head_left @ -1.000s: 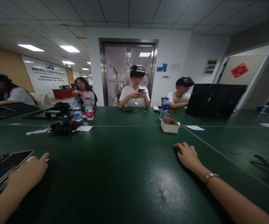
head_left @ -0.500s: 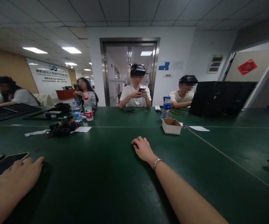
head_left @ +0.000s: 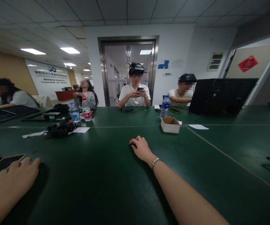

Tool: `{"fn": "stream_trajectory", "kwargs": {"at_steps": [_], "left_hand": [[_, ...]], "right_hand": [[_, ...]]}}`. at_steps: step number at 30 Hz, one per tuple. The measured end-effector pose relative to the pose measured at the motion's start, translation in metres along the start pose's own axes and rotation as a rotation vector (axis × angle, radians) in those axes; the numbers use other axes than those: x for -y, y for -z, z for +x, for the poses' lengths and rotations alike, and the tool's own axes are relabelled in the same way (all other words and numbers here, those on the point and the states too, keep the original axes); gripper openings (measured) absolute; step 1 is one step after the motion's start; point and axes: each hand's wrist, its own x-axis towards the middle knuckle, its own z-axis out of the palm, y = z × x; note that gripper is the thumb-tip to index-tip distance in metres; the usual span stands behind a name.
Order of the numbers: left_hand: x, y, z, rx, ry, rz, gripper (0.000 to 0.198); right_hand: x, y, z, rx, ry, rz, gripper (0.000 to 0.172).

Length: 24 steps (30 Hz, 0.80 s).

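Note:
My left hand (head_left: 16, 178) is at the lower left with its fingers stretched out. It lies over the right edge of a dark, flat device with a pale rim (head_left: 2, 168), which looks like a phone or tablet. The fingertips reach past it above the green tabletop (head_left: 90, 178). Farther out, near the middle of the table, my right hand (head_left: 142, 148) rests with its fingers curled down. A small dark patch shows under the fingertips, too little to name. A silver bracelet (head_left: 156, 161) circles the right wrist.
Beyond my right hand stand an open cardboard box (head_left: 170, 126) and a water bottle (head_left: 165, 106). A large black panel (head_left: 219, 97) stands at the right. Black cables (head_left: 60, 128), paper (head_left: 81, 130) and two bottles (head_left: 87, 111) sit at the left. Several people sit opposite.
The whole view has shifted slightly, so most things appear a little farther left. Both hands keep nearly the same pose. The long-haired person at the back left has tilted their head back.

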Motion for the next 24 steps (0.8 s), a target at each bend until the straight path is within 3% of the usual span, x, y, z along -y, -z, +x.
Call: {"fn": "stream_trajectory", "kwargs": {"at_steps": [3,5,11,14,17,19,24], "left_hand": [[-0.034,0.027,-0.012,-0.208,-0.091,0.225,0.057],[-0.067,0.049,-0.017,-0.232,-0.222,0.193,0.058],[-0.197,0.108,-0.007,-0.159,-0.55,-0.238,0.053],[-0.261,0.131,0.007,-0.03,-0.558,-0.539,0.058],[-0.309,0.138,0.02,0.043,-0.598,-0.818,0.056],[-0.329,0.133,0.025,0.039,-0.621,-0.92,0.048],[-0.339,0.112,0.026,-0.06,-0.603,-0.975,0.032]], "right_hand": [[-0.001,-0.001,0.0,-0.02,0.004,0.013,0.027],[-0.002,-0.001,0.0,-0.026,-0.001,0.045,0.032],[-0.005,0.002,0.0,-0.034,-0.05,0.143,0.036],[-0.01,0.003,0.0,-0.06,-0.039,0.185,0.044],[-0.019,0.005,0.001,-0.079,-0.014,0.252,0.052],[-0.025,0.006,0.003,-0.087,-0.014,0.29,0.046],[-0.034,0.004,0.006,-0.124,-0.086,0.371,0.033]]}}
